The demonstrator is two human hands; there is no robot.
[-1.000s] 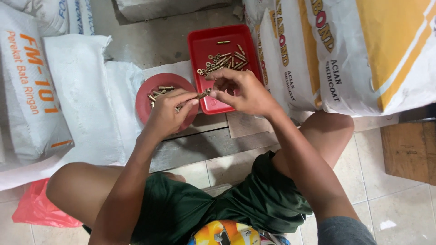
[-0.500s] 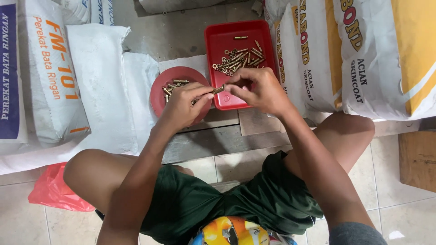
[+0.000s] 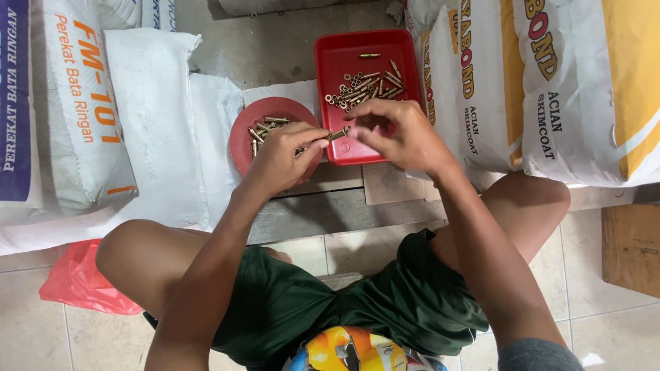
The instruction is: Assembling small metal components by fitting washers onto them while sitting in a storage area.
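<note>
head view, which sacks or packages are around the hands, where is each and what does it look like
White sack: left, lying flat, orange lettering, blue band at its far left edge.
White and yellow sack: right, bulging, red and dark print.
Narrower white sack: beside the red square tray, red print.
Red plastic bag: bottom left, crumpled on the tiles.
</note>
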